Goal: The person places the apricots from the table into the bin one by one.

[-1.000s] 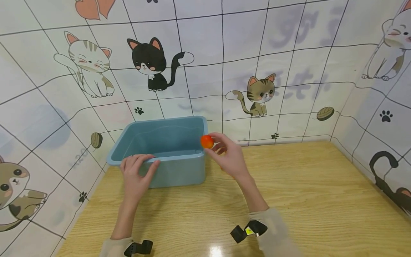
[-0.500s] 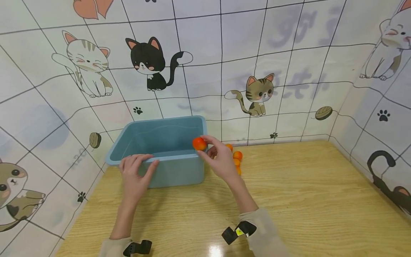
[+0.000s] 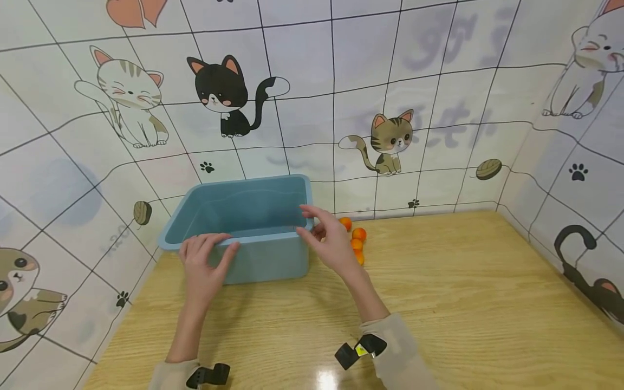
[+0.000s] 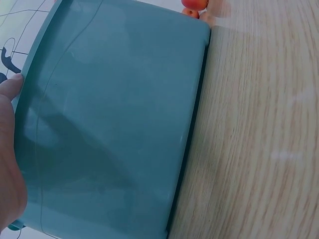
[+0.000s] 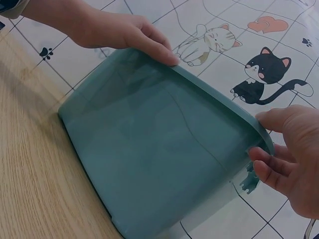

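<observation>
A blue-green plastic bin (image 3: pixel 273 260) stands on the wooden table against the wall, its top uncovered. My left hand (image 3: pixel 202 265) grips the front rim, fingers over the edge and thumb against the outer front wall. At the bin's front right corner is my right hand (image 3: pixel 329 241), thumb and fingers spread apart around the rim with nothing between them. Several small round orange-red fruits (image 3: pixel 359 234) lie on the table just right of the bin, partly behind the right hand. The front wall hides part of the bin's floor.
The wooden table (image 3: pixel 463 292) extends to the right and toward me. Behind and at both sides rises a wall (image 3: pixel 312 81) with printed cats and grid lines. A black wrist camera (image 3: pixel 208 375) sits on the left sleeve.
My right hand has moved left to the bin's corner with an orange-red fruit and let it go; the fruit is out of sight now. The left hand has stayed on the rim.
</observation>
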`<state>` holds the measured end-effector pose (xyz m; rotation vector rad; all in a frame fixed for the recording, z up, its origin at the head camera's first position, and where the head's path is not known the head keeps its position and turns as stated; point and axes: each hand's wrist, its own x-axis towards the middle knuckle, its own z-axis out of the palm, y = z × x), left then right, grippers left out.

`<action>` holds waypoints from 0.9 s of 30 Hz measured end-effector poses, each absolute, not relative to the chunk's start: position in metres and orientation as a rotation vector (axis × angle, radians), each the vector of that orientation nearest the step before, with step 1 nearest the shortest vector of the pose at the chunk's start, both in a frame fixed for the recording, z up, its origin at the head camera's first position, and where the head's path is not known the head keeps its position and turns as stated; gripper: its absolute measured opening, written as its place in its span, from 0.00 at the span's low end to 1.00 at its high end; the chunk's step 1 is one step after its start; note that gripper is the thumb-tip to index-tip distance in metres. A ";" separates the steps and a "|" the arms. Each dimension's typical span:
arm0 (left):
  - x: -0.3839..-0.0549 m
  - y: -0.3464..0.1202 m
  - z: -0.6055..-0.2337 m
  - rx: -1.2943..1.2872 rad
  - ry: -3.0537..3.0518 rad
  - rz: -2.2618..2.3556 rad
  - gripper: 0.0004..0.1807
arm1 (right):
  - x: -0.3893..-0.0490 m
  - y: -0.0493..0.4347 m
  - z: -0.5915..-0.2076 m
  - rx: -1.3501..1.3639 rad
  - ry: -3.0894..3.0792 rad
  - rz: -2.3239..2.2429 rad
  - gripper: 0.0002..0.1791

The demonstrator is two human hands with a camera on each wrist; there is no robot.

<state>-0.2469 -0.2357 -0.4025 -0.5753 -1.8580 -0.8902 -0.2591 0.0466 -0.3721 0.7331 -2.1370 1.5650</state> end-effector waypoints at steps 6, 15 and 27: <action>-0.247 -0.236 -0.403 -0.575 -1.858 -0.887 0.15 | -0.258 0.047 -0.373 0.737 -2.134 1.567 0.25; -0.247 -0.235 -0.402 -0.573 -1.865 -0.887 0.13 | -0.259 0.048 -0.376 0.745 -2.141 1.540 0.23; -0.248 -0.236 -0.403 -0.566 -1.852 -0.880 0.17 | -0.257 0.065 -0.375 0.800 -2.109 1.542 0.27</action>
